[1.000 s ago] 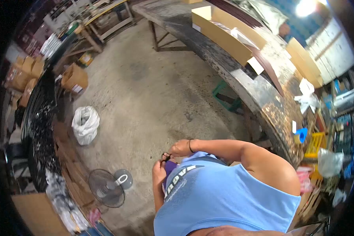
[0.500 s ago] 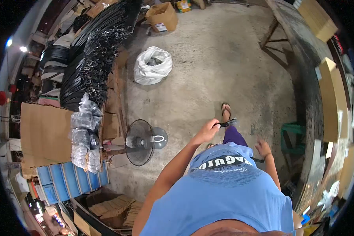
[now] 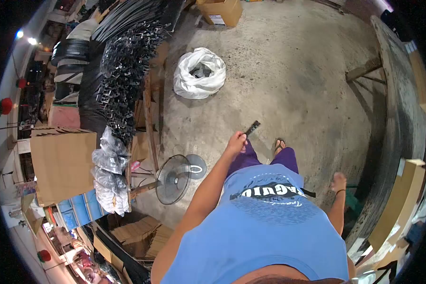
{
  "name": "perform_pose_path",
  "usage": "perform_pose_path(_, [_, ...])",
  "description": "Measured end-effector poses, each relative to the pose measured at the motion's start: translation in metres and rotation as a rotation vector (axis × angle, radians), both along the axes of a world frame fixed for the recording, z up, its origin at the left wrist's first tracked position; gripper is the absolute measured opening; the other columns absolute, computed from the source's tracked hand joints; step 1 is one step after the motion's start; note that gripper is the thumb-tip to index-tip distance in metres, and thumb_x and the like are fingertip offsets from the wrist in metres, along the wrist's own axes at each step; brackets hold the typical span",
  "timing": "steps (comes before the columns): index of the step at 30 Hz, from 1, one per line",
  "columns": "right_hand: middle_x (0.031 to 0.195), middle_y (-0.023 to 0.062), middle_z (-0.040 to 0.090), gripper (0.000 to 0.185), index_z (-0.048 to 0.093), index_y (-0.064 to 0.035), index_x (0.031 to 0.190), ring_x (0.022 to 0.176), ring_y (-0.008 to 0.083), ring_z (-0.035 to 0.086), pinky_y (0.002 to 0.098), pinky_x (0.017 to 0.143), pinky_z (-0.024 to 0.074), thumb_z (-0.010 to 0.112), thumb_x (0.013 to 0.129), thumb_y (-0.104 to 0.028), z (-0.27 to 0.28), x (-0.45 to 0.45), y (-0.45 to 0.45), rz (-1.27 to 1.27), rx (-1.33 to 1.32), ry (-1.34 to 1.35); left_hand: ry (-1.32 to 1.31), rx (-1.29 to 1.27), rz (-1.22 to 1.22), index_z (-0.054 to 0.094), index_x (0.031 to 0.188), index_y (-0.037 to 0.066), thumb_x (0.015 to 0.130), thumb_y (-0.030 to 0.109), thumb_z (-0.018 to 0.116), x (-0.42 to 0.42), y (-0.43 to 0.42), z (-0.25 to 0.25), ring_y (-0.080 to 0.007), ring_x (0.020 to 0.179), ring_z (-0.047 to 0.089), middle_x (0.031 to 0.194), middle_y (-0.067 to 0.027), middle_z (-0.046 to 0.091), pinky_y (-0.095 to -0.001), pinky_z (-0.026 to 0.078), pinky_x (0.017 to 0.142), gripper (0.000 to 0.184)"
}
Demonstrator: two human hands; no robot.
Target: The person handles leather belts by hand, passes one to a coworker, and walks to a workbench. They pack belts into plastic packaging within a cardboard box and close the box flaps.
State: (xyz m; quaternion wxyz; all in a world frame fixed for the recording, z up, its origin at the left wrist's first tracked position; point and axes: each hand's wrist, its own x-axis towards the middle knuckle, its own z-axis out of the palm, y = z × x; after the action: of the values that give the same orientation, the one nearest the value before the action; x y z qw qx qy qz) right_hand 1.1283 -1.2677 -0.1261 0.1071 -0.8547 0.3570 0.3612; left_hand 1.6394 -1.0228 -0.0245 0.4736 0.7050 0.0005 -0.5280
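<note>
My left hand (image 3: 237, 142) is closed around one end of a short black tool-like item (image 3: 252, 128), held out over the concrete floor in front of my left thigh. What exactly the item is, I cannot make out. On the other side of my body, my right hand (image 3: 338, 181) hangs low beside the workbench, slightly blurred, with a dark band at its wrist. Its fingers are too smeared to read. A grey fan (image 3: 173, 180) stands on the floor to the left of my left forearm.
An open white sack (image 3: 199, 73) stands ahead on the concrete floor (image 3: 279, 61), with a cardboard box (image 3: 221, 11) beyond it. Stacked black strips (image 3: 123, 80) and clear plastic bundles (image 3: 111, 173) line the left. A long workbench (image 3: 400, 99) runs along the right, a green stool (image 3: 352, 201) under it.
The view has swung left and down from the workbench. My hands, close together at my front a second ago, are now apart, the black item in my left. My legs have stepped on.
</note>
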Motion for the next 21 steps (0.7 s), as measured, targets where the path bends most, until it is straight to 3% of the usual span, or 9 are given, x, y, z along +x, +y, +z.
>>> perform_pose_path(2, [0.078,0.0049,0.057,0.030,0.055,-0.0049,0.111,0.059,0.0143,0.050,0.0272,0.052,0.0425,0.052,0.090,-0.027,0.076,0.083,-0.048,-1.460,0.267,-0.815,0.014,0.091,0.137,0.046,0.115,0.006,0.093,0.020,0.046,0.038,-0.015,-0.009,-0.0104,0.046,0.046,0.073,-0.0031,0.054,-0.0266,0.045,0.044,0.026])
perform_pose_path(8, [0.071,-0.0007,0.050,0.033,0.054,-0.0063,0.111,0.053,0.0096,0.046,0.0249,0.042,0.0348,0.052,0.090,-0.031,0.082,0.149,-0.095,-1.151,0.149,-0.981,-0.025,0.105,0.255,0.048,0.111,0.007,0.092,0.021,0.048,0.188,-0.041,-0.058,-0.0093,0.047,0.046,0.073,-0.0031,0.054,-0.0264,0.043,0.042,0.024])
perform_pose_path(10, [0.070,-0.0008,0.051,0.029,0.054,-0.0065,0.106,0.053,0.0083,0.046,0.0239,0.043,0.0348,0.052,0.090,-0.030,0.030,0.118,-0.082,-0.612,-0.154,-0.853,-0.062,0.114,0.241,0.048,0.111,0.007,0.092,0.020,0.048,0.257,-0.056,-0.074,-0.0099,0.046,0.045,0.072,-0.0032,0.054,-0.0259,0.040,0.039,0.023])
perform_pose_path(12, [0.071,0.0003,0.053,0.022,0.055,-0.0081,0.098,0.055,0.0105,0.048,0.0251,0.042,0.0366,0.052,0.090,-0.029,0.104,0.201,-0.024,-1.357,0.149,-0.674,-0.149,0.154,0.207,0.048,0.112,0.006,0.091,0.024,0.050,0.332,-0.055,-0.112,-0.0129,0.049,0.049,0.074,-0.0043,0.055,-0.0277,0.041,0.041,0.028])
perform_pose_path(13, [0.071,0.0003,0.053,0.022,0.055,-0.0081,0.098,0.055,0.0105,0.048,0.0251,0.042,0.0366,0.052,0.090,-0.029,0.043,0.142,-0.015,-1.361,0.129,-0.655,-0.211,0.180,0.200,0.049,0.114,0.006,0.090,0.027,0.052,0.371,-0.053,-0.134,-0.0145,0.052,0.052,0.077,-0.0054,0.057,-0.0293,0.044,0.043,0.032])
perform_pose_path(14, [0.090,0.0067,0.061,0.025,0.059,-0.0103,0.105,0.081,0.0269,0.059,0.0388,0.070,0.0481,0.056,0.085,-0.025,-0.004,0.096,0.017,-1.267,0.299,-0.658,-0.239,0.347,0.169,0.050,0.116,0.004,0.087,0.032,0.054,0.401,-0.050,-0.130,-0.0203,0.063,0.058,0.083,-0.0097,0.060,-0.0339,0.047,0.052,0.040])
perform_pose_path(15, [0.090,0.0067,0.061,0.025,0.059,-0.0103,0.105,0.081,0.0269,0.059,0.0388,0.070,0.0481,0.056,0.085,-0.025,0.020,0.100,0.038,-1.281,0.282,-0.615,-0.263,0.518,0.129,0.051,0.118,0.003,0.085,0.038,0.057,0.421,-0.041,-0.128,-0.0261,0.074,0.063,0.089,-0.0140,0.063,-0.0386,0.051,0.060,0.049])
perform_pose_path(18, [0.092,0.0076,0.065,0.033,0.063,-0.0085,0.101,0.091,0.0296,0.060,0.0379,0.079,0.0477,0.056,0.084,-0.036,0.066,0.173,0.109,0.115,0.026,-0.530,-0.681,0.640,-0.109,0.048,0.123,0.000,0.079,0.046,0.059,0.447,-0.022,-0.148,-0.0355,0.097,0.060,0.099,-0.0237,0.063,-0.0456,0.048,0.080,0.064])
perform_pose_path(21, [0.088,0.0095,0.064,0.032,0.064,-0.0067,0.098,0.085,0.0284,0.060,0.0388,0.074,0.0478,0.060,0.079,-0.032,0.109,0.217,0.128,-0.279,0.131,-0.412,-0.486,0.617,-0.457,0.055,0.117,0.002,0.080,0.047,0.054,0.432,-0.023,-0.159,-0.0370,0.110,0.053,0.113,-0.0243,0.057,-0.0448,0.042,0.091,0.059])
